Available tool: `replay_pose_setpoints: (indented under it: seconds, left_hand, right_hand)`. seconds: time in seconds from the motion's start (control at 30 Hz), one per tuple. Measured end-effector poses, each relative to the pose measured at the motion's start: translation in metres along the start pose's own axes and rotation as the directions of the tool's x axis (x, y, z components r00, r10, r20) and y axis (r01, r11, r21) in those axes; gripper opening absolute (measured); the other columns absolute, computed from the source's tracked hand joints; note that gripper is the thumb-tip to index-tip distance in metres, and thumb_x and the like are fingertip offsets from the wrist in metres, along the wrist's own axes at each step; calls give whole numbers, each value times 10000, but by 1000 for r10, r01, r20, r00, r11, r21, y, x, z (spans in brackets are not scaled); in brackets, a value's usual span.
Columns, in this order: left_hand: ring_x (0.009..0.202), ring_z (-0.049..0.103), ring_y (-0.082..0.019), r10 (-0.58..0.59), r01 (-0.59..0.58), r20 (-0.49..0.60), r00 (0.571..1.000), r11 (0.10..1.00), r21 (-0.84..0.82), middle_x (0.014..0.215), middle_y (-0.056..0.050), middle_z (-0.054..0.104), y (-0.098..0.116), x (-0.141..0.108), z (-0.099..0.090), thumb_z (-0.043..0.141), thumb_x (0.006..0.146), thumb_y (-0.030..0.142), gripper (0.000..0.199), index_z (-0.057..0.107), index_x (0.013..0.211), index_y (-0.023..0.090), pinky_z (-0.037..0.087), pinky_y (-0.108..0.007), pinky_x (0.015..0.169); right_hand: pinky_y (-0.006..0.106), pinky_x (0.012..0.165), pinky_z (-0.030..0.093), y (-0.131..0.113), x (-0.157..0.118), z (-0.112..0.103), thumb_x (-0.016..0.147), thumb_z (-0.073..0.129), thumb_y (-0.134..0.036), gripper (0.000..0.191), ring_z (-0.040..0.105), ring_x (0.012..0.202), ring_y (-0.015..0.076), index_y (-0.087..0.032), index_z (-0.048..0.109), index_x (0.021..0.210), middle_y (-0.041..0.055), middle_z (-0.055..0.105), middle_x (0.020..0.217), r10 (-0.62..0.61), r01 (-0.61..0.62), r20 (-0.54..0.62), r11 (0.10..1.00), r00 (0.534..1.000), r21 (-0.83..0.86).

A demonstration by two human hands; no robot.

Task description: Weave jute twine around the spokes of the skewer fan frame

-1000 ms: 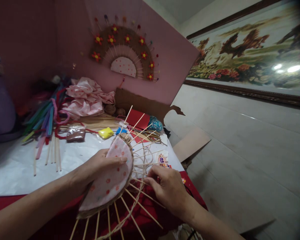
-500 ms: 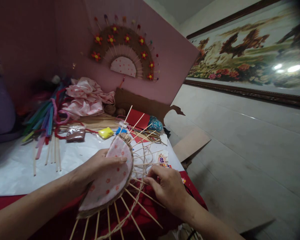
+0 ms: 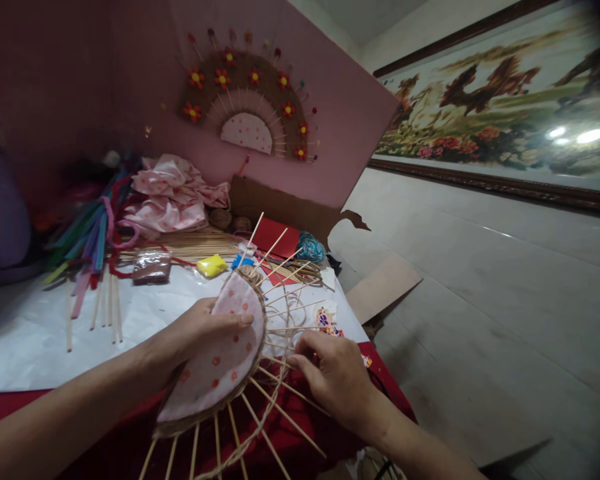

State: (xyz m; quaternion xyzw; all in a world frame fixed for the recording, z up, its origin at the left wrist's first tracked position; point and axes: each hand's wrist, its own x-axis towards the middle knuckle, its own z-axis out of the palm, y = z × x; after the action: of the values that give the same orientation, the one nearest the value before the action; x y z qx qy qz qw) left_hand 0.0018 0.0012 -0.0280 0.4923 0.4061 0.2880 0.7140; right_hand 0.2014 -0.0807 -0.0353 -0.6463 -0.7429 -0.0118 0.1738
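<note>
A half-round panel [image 3: 220, 367] covered in white cloth with small red flowers is tilted above the table's front edge. Thin wooden sticks [image 3: 286, 415] fan out from its curved, twine-wrapped rim. My left hand [image 3: 207, 330] grips the panel, its thumb lying on the cloth and its other fingers hidden behind. Twine [image 3: 267, 415] weaves across the lower sticks in an arc. At the arc's upper end my right hand [image 3: 327, 370] is closed, thumb and forefinger pinching the twine beside a stick. Loose loops of twine hang behind the sticks.
On the white-covered table [image 3: 30, 347] lie pipe cleaners [image 3: 97, 233], floral cloth [image 3: 167, 193], a yellow packet [image 3: 211, 266], a brown packet [image 3: 151, 267] and blue yarn [image 3: 311, 247]. A finished fan decoration [image 3: 245, 100] is on the pink board behind. A tiled wall stands at right.
</note>
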Motion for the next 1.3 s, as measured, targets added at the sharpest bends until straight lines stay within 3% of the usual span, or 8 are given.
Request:
replay_pose_setpoints:
  seconds: [1.3]
  left_hand:
    - [464, 553, -150, -19, 19, -22, 1000, 1000, -15, 566, -55, 648, 2, -2, 3, 683, 566, 338, 243, 630, 700, 143, 393, -238, 470]
  right_hand:
    - [229, 579, 327, 2, 1, 4, 770, 589, -268, 108, 562, 631, 127, -204, 555, 689, -12, 640, 683, 22, -22, 6, 998, 1000, 51]
